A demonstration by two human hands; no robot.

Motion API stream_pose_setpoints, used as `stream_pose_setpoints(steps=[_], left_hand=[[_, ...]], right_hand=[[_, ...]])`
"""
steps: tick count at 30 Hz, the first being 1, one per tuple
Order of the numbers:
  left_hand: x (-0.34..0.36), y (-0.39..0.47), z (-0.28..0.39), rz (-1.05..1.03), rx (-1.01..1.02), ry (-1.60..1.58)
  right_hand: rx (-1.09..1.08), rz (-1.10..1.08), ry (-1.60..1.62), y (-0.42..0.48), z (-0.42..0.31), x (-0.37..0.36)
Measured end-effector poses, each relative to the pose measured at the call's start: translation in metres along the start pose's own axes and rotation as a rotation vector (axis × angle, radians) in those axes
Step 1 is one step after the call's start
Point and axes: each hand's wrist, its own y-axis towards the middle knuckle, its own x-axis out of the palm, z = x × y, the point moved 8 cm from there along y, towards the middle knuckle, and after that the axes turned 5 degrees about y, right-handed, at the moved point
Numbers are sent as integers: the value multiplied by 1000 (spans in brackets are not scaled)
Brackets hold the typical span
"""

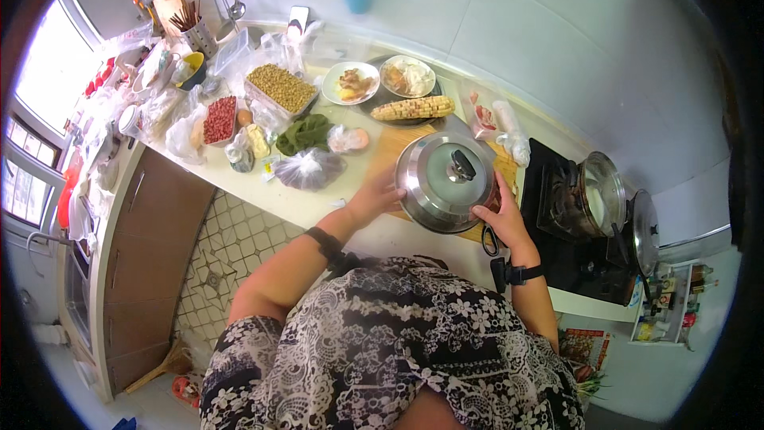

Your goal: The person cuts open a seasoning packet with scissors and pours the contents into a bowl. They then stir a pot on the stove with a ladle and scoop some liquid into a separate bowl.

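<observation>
Between my two hands is a domed stainless steel lid (418,203) with a glass centre and a black knob (462,165) on top. My left hand (377,194) holds its left side. On the lower right side, my right hand (504,212) grips it with the thumb on the near face. Whatever vessel lies beneath the lid is hidden. Under it shows a wooden cutting board (385,146), and a black looped handle (490,242) sticks out below my right hand. Just beyond lies an ear of corn (412,108) on a dark round tray beside two plates of food.
At right, a glass-lidded pot (600,194) and a second lidded pot (646,233) stand on a black stove (573,266). Leftward on the counter are a box of beans (280,88), red peanuts (220,120), leafy greens (304,134) and several plastic bags (307,168).
</observation>
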Motion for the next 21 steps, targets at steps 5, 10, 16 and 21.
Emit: stream_pose_setpoints(steps=[5,10,16,21], left_hand=[[-8,-1,-6,28,-44,-88],[-8,4,-8,106,-12,-58],[-8,4,5,311,-104,142],[-21,10,-1,387,-65,120]], right_hand=[[-41,-2,-90,0,-4,8],[-7,6,9,0,-5,1],[-30,1,-120,0,-5,-3],[-42,64,-73,1,-3,-7]])
